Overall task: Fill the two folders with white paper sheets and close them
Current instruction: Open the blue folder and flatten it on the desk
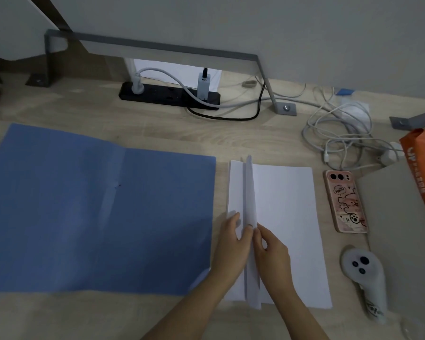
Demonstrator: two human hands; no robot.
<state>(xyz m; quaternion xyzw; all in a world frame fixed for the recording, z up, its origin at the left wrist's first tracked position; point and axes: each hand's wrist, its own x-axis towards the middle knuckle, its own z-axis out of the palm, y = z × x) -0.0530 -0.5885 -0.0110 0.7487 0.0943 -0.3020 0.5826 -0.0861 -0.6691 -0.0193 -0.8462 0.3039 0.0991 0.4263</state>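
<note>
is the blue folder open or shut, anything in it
Open and empty: the blue folder lies spread flat, centre crease showing, no sheets on it. The white sheets lie beside it.

Your left hand [233, 244] and right hand [271, 253] cover the near part of the raised white sheets [250, 192] (how many, you cannot count). The blue folder [96, 204] runs off the left edge, the orange bag [422, 155] off the right, its print unreadable. Both forearms are cut by the bottom edge.
</note>
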